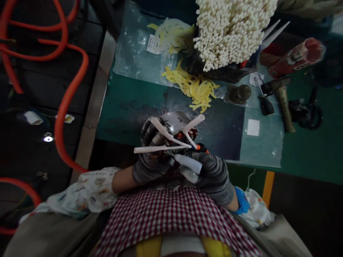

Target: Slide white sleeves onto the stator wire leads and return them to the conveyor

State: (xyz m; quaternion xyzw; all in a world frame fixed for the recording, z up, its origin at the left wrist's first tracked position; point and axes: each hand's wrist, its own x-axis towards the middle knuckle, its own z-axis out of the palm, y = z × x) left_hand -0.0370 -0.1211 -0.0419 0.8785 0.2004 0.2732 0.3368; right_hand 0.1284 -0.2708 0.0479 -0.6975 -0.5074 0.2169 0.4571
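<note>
Both my hands wear grey gloves and meet just above my lap, at the near edge of the green table. My left hand is closed around a small silver-grey part with several white sleeved leads sticking out of it. My right hand grips a white tube-like tool whose orange tip touches the leads. A red-and-white checked apron covers my lap below the hands.
A big bundle of white sticks stands at the table's back. Yellow strips lie loose before it on clear plastic sheet. A hammer, a red can and dark tools lie right. Orange hose loops on the floor left.
</note>
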